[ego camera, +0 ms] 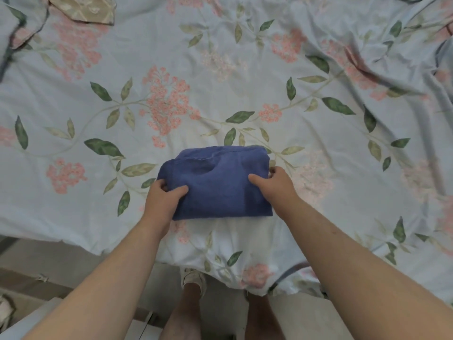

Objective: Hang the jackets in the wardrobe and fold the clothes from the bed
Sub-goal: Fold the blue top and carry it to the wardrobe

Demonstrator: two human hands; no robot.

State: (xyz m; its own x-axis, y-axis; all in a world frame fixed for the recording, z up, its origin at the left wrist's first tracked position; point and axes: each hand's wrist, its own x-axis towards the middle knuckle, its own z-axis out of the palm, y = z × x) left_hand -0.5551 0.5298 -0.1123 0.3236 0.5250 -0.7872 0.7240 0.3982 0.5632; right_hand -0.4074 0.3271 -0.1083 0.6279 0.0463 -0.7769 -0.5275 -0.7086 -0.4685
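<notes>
Folded blue garment point(220, 182) by the near edge of the bed point(343, 173), long axis along that edge — left grip point(164, 200) and right grip point(277, 185) each pinching a short end, thumbs on top, equally near.

Between the left hand point(163, 198) and right hand point(277, 185), the folded cloth garment point(218, 182) is plain dark blue. Under them, the pale blue bedsheet point(220, 79) bears pink blossoms and green leaves.

One left hand point(163, 200), one right hand point(278, 186), one blue garment point(218, 185), one bedspread point(245, 77), one beige cloth point(83, 8), one shoe point(192, 278)
</notes>
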